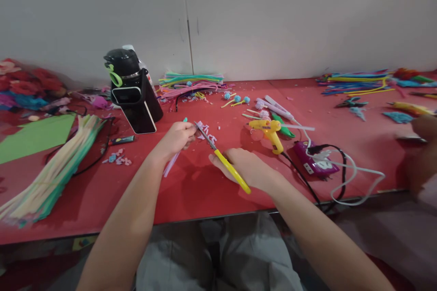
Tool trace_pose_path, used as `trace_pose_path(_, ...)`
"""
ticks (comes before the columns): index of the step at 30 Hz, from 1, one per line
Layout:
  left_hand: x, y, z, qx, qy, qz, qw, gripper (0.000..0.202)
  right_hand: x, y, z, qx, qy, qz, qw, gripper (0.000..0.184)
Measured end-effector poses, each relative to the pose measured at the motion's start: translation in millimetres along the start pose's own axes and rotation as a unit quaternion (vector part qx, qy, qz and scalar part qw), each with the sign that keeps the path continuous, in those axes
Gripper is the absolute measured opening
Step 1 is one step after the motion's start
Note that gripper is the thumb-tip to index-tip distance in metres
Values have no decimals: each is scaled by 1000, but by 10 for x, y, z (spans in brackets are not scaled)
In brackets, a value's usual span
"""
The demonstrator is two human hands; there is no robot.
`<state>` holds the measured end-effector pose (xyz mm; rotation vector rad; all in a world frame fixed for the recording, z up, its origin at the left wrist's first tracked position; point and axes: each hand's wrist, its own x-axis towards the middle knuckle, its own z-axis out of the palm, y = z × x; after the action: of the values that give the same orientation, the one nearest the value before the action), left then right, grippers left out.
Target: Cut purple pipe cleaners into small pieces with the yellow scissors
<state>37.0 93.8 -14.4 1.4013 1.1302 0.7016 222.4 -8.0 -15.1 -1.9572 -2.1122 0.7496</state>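
My left hand (178, 138) pinches a few thin lilac strips (171, 163), perhaps pipe cleaners, whose ends hang below the fingers. A small teal tip shows above that hand. My right hand (244, 166) grips scissors (228, 166) with long yellow handles. Their blades point up and left, the tips touching or very near my left fingertips; whether they are parted is too small to tell. Beside the blades lies a small heap of short lilac cut pieces (206, 132) on the red table (198, 198).
Right of my hands lie a yellow glue gun (271, 132) and a purple power strip (314, 159) with cables. A black bottle (126, 66) with a phone (136, 109) stands left. Pipe cleaner bundles (64, 163) lie around. A co-worker's hand (425, 127) is far right.
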Motion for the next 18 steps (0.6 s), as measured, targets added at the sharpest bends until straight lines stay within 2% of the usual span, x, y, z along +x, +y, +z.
trace_pose_path(11, 6, 10, 14, 20, 15, 3, 1000, 31, 1, -44, -13, 3, -12, 8, 1000, 60)
trace_pose_path(18, 95, -83, 28, 13, 8, -16, 1000, 30, 41, -29, -16, -20, -14, 11, 1000, 52)
